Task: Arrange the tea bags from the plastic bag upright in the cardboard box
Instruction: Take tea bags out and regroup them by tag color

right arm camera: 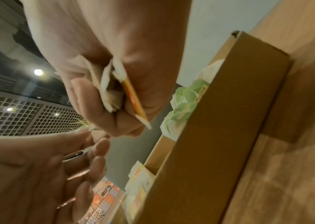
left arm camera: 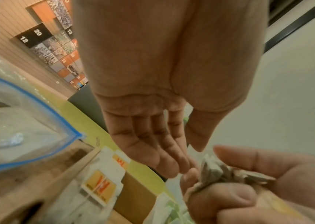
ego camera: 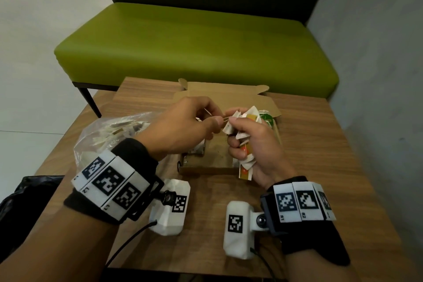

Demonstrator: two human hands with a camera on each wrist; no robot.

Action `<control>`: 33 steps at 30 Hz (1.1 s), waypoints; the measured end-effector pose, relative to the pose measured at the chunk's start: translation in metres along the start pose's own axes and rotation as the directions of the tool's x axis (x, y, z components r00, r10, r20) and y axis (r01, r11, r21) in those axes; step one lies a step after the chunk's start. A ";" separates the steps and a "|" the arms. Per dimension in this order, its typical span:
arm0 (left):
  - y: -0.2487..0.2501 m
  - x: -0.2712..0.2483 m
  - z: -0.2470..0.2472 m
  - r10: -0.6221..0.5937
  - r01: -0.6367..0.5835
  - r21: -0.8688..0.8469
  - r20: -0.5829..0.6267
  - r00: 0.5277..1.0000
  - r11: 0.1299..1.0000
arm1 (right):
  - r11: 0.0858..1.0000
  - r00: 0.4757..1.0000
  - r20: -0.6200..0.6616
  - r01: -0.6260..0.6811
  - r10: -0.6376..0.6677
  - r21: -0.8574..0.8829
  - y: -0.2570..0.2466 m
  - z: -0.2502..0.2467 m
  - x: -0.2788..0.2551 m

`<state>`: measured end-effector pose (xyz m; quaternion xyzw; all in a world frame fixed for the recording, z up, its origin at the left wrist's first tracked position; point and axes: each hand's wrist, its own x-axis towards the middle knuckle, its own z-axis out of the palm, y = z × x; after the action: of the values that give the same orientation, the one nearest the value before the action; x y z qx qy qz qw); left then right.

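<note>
My right hand (ego camera: 238, 137) grips a bunch of tea bags (ego camera: 249, 113), white sachets with yellow and orange print, just above the open cardboard box (ego camera: 206, 170). My left hand (ego camera: 220, 120) pinches a thin tip of one tea bag at the top of that bunch. In the left wrist view its fingertips (left arm camera: 179, 168) meet the bunch of tea bags (left arm camera: 220, 172). Inside the box (right arm camera: 220, 136) stand green-printed sachets (right arm camera: 185, 106) and yellow ones (right arm camera: 141, 178). The clear plastic bag (ego camera: 107, 135), with more tea bags in it, lies left of the box.
The box sits on a small wooden table (ego camera: 309, 144). A green bench (ego camera: 194, 41) stands beyond the table's far edge, with a grey wall on the right. A black bag (ego camera: 23, 192) lies at the lower left, off the table.
</note>
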<state>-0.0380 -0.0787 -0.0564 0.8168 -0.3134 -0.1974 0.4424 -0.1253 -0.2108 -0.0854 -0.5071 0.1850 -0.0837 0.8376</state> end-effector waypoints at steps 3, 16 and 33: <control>0.005 -0.002 0.005 -0.015 0.018 -0.104 0.032 0.999 0.994 | 0.995 0.999 0.047 -0.030 0.025 0.098 -0.002 0.000 -0.001; 0.003 0.002 0.009 0.029 -0.036 -0.043 -0.166 0.986 0.998 | 0.970 0.986 0.165 -0.059 0.020 0.235 0.002 -0.005 0.002; 0.008 -0.003 -0.017 -0.108 0.005 -0.439 -0.209 0.972 0.899 | 0.975 0.989 -0.138 -0.018 0.050 0.224 -0.006 -0.013 0.003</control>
<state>-0.0328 -0.0694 -0.0400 0.7233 -0.1846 -0.1802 0.6406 -0.1273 -0.2255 -0.0859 -0.3999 0.2426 -0.1256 0.8749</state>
